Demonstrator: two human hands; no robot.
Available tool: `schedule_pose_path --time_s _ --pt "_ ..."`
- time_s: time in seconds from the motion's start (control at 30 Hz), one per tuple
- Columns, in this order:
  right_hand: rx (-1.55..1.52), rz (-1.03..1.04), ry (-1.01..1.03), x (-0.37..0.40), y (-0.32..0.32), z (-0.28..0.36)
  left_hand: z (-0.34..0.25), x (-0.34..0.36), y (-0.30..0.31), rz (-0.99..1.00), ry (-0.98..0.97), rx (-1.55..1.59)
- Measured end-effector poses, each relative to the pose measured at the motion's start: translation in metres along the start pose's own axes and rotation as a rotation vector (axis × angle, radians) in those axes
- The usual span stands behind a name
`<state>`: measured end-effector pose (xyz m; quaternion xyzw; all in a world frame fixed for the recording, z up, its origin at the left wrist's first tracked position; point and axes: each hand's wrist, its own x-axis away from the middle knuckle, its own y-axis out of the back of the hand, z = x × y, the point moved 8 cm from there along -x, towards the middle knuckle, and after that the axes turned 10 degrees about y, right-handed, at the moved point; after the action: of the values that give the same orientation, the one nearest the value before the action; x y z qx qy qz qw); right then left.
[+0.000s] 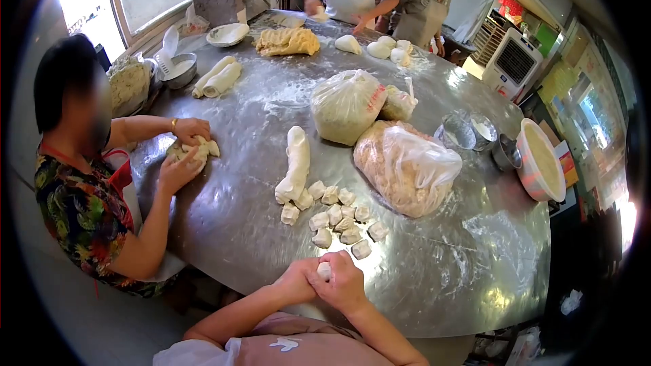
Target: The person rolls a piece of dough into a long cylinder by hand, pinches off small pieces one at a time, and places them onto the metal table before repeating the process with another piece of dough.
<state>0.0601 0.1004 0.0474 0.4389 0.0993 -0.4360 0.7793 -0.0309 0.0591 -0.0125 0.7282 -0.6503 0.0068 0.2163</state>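
Near the front edge of the metal table [434, 298], my left hand [298, 280] and my right hand [341, 280] are closed together around a small dough ball [324, 271]. Only part of the ball shows between the fingers. Just beyond my hands lie several cut dough pieces [336, 215], loosely grouped. A thick dough roll [296, 163] points away from me, its near end touching some of the pieces. To the right of them sits a clear plastic bag of brownish filling [403, 169].
A second tied bag [344, 105] stands behind the first. Metal tins [464, 132] and a large tub [540, 159] stand at the right. A co-worker [88, 169] on the left presses dough [190, 152]. Yellow dough [287, 41] and two more people are at the far side.
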Motion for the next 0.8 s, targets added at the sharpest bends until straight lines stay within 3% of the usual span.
schedule_pose_path --time_s 0.47,0.5,0.6,0.63,0.67,0.73,0.77,0.8 --pt "-0.055 -0.120 0.047 0.000 -0.006 -0.004 0.012 0.008 0.007 -0.021 0.011 -0.008" --pt "-0.047 -0.143 0.063 0.000 -0.009 -0.009 0.006 0.009 0.009 -0.052 -0.096 -0.020" --pt "0.065 -0.173 0.068 0.000 -0.012 -0.039 0.009 0.010 0.006 0.015 -0.027 -0.055" --pt "0.146 -0.159 0.060 0.000 -0.014 -0.056 0.010 0.011 -0.005 0.121 0.058 -0.136" --pt "0.223 -0.141 0.052 0.000 -0.013 -0.071 -0.015 0.031 -0.007 0.277 -0.107 0.115" --pt "0.155 -0.171 -0.040 -0.008 0.000 -0.085 -0.028 0.035 0.002 0.198 -0.112 0.038" --pt "0.119 -0.045 -0.111 -0.010 -0.001 -0.083 -0.025 0.031 0.004 0.124 -0.111 -0.013" --pt "0.040 -0.033 -0.052 -0.016 -0.003 -0.075 -0.014 0.020 0.010 0.063 -0.062 -0.036"
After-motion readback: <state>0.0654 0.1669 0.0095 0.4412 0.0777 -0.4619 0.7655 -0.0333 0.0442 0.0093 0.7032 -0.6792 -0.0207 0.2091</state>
